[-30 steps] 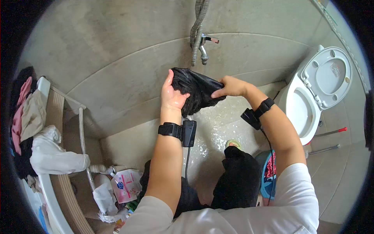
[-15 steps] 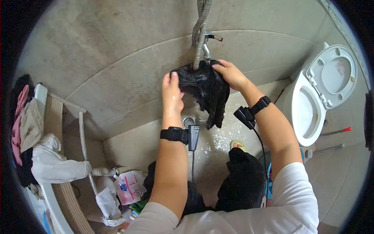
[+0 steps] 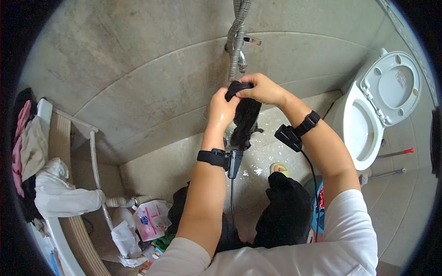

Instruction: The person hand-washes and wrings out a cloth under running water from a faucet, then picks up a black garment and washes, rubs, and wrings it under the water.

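Observation:
A wet black garment (image 3: 247, 117) hangs gathered between both hands, just below the wall faucet (image 3: 241, 62). My left hand (image 3: 222, 108) is closed on its upper left edge. With thumb and fingers, my right hand (image 3: 261, 89) pinches the upper right edge, close beside the left. The lower end of the cloth dangles above the wet floor. What kind of garment it is I cannot make out. A ribbed metal hose (image 3: 232, 55) comes down in front of the faucet, its end just above the cloth.
On the right stands a white toilet (image 3: 361, 133) with its lid raised. Clothes (image 3: 37, 142) hang over a rack at the left, near a pink-and-white detergent pouch (image 3: 152, 221). A blue basin (image 3: 317, 207) is partly hidden by my right arm. Water wets the floor (image 3: 251, 172).
Both hands have come together, and the spread garment is now bunched into a narrow hanging strip. It has moved out from under the faucet spout, slightly toward me.

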{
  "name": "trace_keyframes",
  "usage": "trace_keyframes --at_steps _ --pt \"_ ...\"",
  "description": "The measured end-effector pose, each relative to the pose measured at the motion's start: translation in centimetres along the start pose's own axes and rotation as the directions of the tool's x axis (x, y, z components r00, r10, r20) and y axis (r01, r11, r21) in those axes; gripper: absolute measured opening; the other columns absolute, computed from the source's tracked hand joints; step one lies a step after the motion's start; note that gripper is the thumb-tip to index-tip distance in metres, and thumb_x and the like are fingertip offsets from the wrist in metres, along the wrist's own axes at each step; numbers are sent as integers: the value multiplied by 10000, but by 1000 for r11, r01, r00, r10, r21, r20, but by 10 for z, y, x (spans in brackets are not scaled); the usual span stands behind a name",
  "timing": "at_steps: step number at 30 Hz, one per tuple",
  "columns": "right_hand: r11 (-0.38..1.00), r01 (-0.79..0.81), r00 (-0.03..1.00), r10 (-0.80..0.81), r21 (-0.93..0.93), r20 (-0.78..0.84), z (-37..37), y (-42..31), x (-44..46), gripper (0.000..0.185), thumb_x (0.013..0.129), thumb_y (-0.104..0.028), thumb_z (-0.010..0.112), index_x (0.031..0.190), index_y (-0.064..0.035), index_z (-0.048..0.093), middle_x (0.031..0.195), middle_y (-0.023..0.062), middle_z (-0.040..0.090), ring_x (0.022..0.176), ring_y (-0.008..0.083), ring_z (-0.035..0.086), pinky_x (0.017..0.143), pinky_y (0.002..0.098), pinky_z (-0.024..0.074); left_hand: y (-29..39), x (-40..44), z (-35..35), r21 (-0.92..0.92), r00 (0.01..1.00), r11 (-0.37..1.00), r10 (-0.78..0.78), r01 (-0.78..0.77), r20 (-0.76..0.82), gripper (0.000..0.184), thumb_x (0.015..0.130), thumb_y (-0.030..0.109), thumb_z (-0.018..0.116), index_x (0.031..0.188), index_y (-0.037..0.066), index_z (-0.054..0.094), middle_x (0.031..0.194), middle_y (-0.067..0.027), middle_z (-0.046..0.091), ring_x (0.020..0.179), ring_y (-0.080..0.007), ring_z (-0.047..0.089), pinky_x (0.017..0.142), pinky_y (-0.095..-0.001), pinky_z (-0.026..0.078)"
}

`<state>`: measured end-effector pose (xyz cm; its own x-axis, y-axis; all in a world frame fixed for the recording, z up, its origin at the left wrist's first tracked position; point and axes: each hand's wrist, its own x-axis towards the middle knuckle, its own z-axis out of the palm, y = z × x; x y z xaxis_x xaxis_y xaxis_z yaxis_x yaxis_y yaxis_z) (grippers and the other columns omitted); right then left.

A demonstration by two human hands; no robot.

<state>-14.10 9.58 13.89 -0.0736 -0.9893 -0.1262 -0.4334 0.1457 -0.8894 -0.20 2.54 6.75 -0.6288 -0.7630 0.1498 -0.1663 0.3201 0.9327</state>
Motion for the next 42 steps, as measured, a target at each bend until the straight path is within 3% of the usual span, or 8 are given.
trace_keyframes --at_steps 10,19,24,27,29,31,35,42 --pt "768 -134 907 350 -626 236 -8 54 -11 353 764 -236 702 1026 -20 606 895 42 640 811 123 548 770 299 452 8 4 -12 -944 977 305 -202 123 62 267 838 35 526 1104 46 532 946 -42 601 847 -162 586 729 -310 482" --pt "984 -105 982 125 144 -139 -52 52 -24 338 746 -356 712 868 -47 651 802 7 620 727 99 536 701 269 433 1 7 -42 -945 973 299 -221 131 65 293 761 -23 507 1043 42 553 935 -47 602 866 -165 569 773 -279 448" --pt "555 -143 989 98 -819 -106 -69 23 -41 478 745 -531 615 968 -110 658 849 152 655 824 318 628 737 398 476 -7 9 -63 -774 994 628 -109 79 13 223 706 -32 526 909 35 590 848 -19 580 804 -130 543 758 -240 422" --pt "443 -217 970 200 -870 -139 -74 25 -36 371 786 -402 631 974 -82 645 868 164 646 776 340 604 724 382 470 -16 10 -56 -630 995 772 -94 88 24 212 713 -14 532 905 24 615 827 -11 585 783 -120 542 739 -232 415" --pt "550 -289 954 237 -783 -186 -74 18 -36 302 819 -328 605 964 -67 647 869 126 661 767 274 625 715 355 479 -4 7 -46 -567 978 805 -210 174 1 253 745 10 525 978 11 623 849 -22 595 783 -125 549 706 -247 425" --pt "967 -251 953 240 -36 -182 -72 23 -32 258 851 -248 549 968 -33 629 867 86 663 759 201 630 683 325 494 -10 8 -46 -456 986 879 -168 139 -24 266 794 66 542 1035 -28 602 883 -39 607 782 -114 539 688 -254 428" --pt "782 -230 934 345 579 -96 -60 17 -20 248 871 -215 508 998 -23 601 886 69 658 734 172 627 666 311 504 -26 10 -42 -117 975 970 -205 215 88 305 868 194 550 1004 -78 564 863 -75 621 769 -105 511 715 -256 418" --pt "941 25 989 26 -338 145 -30 30 -21 523 757 -360 687 1127 -21 541 1021 120 621 949 240 572 856 371 432 -21 9 -30 -805 907 554 -419 214 -48 282 930 244 469 1087 22 542 947 -74 620 858 -176 590 776 -335 461"
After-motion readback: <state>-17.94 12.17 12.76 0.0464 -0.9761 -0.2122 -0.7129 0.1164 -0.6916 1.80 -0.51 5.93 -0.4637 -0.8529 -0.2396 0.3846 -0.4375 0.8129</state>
